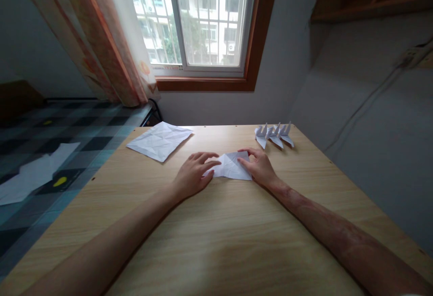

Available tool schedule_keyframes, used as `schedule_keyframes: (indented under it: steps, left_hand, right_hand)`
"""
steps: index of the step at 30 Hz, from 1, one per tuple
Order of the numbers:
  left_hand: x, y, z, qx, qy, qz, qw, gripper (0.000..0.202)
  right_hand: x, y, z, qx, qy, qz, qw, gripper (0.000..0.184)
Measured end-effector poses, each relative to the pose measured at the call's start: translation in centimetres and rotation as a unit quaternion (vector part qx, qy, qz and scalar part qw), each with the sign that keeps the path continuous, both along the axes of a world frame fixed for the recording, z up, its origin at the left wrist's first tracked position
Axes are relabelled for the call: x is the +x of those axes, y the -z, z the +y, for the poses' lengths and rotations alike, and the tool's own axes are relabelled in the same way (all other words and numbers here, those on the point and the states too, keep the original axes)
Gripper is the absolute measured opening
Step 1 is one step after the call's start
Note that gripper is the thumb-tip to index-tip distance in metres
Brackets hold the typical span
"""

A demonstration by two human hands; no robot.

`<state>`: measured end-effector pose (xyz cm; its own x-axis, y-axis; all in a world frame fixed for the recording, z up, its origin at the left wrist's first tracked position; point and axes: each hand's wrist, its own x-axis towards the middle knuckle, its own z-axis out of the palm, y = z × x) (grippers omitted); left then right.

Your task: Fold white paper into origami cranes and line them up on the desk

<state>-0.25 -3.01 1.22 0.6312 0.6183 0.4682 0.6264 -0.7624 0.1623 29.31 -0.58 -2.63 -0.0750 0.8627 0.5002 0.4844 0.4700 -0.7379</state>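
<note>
A small folded white paper (230, 165) lies flat on the wooden table (216, 237), between my two hands. My left hand (193, 174) rests on its left end, fingers curled and pressing the paper down. My right hand (257, 166) holds its right end, thumb and fingers pinched on the paper's edge. Further back on the left lies a creased, unfolded white sheet (159, 140). At the back right three finished white paper cranes (274, 135) stand in a row.
The table stands against a grey wall under a barred window (196, 21) with a patterned curtain (101, 39). To the left is a bed with a checked cover (50, 143) and white paper (30, 174) on it. A cable (368, 102) runs down the right wall.
</note>
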Motion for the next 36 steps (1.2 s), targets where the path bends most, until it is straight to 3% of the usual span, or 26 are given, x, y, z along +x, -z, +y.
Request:
schedule_keyframes:
  steps: [2,5,10,13,16,20,24,30,36]
  left_hand:
    - [0.0,0.0,0.0,-0.031,0.071,0.008,0.997,0.047]
    - [0.2,0.0,0.0,-0.063,0.114,0.011,0.991,0.046]
    - [0.2,0.1,0.0,-0.072,0.084,0.018,0.994,0.039]
    - [0.2,0.2,-0.1,-0.068,0.053,0.009,0.996,0.036]
    - [0.2,0.2,-0.3,-0.064,0.020,-0.030,0.997,0.040]
    - [0.2,-0.3,-0.5,-0.054,0.045,-0.012,0.997,0.055]
    - [0.3,-0.5,-0.2,-0.049,0.052,0.036,0.997,0.046]
    - [0.3,-0.3,-0.2,-0.018,0.019,0.060,0.998,0.037]
    - [0.5,-0.7,-0.5,-0.004,0.012,0.094,0.996,0.037]
  right_hand:
    - [-0.1,-0.2,-0.2,0.015,-0.012,-0.004,1.000,0.026]
    - [-0.4,-0.5,-0.5,0.035,-0.050,-0.018,0.998,0.026]
    - [-0.9,-1.3,-1.4,0.069,-0.179,-0.132,0.972,0.039]
    - [-1.2,-1.7,-2.1,0.093,-0.208,-0.204,0.952,0.050]
    - [-1.3,-2.0,-2.6,0.098,-0.213,-0.231,0.944,0.050]
    - [-1.2,-2.2,-2.7,0.098,-0.212,-0.240,0.942,0.050]
    - [-1.1,-2.0,-2.4,0.101,-0.213,-0.237,0.942,0.045]
    - [-1.2,-1.9,-2.4,0.129,-0.171,-0.231,0.949,0.018]
    - [-1.3,-2.3,-2.6,0.163,-0.125,-0.246,0.947,0.021]
